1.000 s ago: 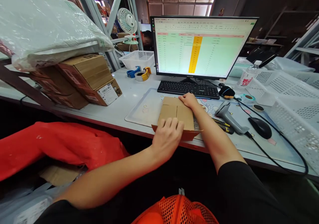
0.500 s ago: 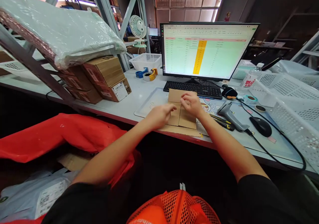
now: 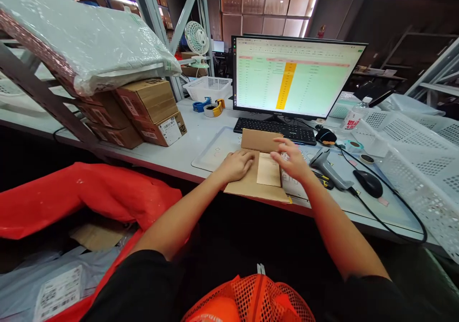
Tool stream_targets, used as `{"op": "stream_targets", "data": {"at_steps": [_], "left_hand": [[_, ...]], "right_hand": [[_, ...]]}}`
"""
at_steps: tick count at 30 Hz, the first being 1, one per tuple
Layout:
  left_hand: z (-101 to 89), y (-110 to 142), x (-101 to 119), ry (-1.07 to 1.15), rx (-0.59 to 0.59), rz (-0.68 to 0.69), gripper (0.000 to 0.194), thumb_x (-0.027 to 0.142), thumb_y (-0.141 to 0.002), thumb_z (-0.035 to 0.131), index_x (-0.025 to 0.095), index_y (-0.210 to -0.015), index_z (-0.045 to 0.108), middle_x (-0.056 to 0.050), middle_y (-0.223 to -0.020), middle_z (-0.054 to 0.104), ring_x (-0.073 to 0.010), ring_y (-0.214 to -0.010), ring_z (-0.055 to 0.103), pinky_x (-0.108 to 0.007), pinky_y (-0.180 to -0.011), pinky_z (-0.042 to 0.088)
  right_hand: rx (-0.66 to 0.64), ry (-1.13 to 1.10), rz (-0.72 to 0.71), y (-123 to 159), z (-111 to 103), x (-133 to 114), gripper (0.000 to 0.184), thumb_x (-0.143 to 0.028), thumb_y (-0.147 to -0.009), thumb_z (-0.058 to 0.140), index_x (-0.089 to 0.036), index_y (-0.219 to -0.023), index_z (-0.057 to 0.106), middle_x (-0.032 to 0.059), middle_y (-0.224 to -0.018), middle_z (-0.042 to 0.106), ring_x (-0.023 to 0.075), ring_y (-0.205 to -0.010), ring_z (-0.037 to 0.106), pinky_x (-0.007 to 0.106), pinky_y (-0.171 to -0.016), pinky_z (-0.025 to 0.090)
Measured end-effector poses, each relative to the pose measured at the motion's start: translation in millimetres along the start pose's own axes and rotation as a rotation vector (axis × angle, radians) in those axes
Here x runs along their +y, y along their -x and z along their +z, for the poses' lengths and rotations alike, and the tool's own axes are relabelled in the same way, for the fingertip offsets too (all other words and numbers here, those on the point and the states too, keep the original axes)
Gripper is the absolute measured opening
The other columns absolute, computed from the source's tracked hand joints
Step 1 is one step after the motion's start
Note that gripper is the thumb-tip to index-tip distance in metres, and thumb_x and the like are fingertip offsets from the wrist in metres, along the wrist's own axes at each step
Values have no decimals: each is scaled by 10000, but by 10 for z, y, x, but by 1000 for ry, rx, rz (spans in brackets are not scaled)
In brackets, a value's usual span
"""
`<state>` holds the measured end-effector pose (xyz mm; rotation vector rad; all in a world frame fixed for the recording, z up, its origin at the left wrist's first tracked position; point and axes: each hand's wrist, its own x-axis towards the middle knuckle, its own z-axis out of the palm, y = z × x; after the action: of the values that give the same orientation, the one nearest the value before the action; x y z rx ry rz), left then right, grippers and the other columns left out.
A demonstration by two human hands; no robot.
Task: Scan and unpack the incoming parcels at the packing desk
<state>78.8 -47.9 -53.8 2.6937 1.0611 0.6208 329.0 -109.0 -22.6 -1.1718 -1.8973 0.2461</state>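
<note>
Over the white desk (image 3: 204, 125), the left hand (image 3: 235, 166) rests flattened, gripping nothing, on the cardboard box (image 3: 258, 192)'s left side; the right hand (image 3: 293, 161), spread, empty, hovers right.

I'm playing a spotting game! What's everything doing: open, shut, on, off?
Cardboard box: partly open
Left hand: resting on the box
Right hand: open, near the box
Computer monitor: on
Fan: can't tell if spinning
Plastic bottle: capped
Stacked cartons: look closed
Barcode scanner: lying on the desk mat
</note>
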Motion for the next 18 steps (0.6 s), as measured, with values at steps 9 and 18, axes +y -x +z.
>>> {"op": "stream_targets", "data": {"at_steps": [9,18], "left_hand": [[-50,-163,253,237,-103,535,389,504,-1054,493,206,-874,667,-121,-1065,727,-281,-1106,645,-437,-1035,469],[-333,76,-4,667,343,134,628,746,-1042,374,213,-774,568,-48,-708,653,-208,-735,614,-362,-785,469]], "right_hand": [[128,-421,889,520,-441,-4,464,-488,-733,752,-165,-1066,739,136,-1060,758,252,-811,685,307,-561,530],[393,-438,907,326,-963,-123,238,-356,-613,776,-187,-714,643,37,-695,667,157,-601,571,250,-503,421]]}}
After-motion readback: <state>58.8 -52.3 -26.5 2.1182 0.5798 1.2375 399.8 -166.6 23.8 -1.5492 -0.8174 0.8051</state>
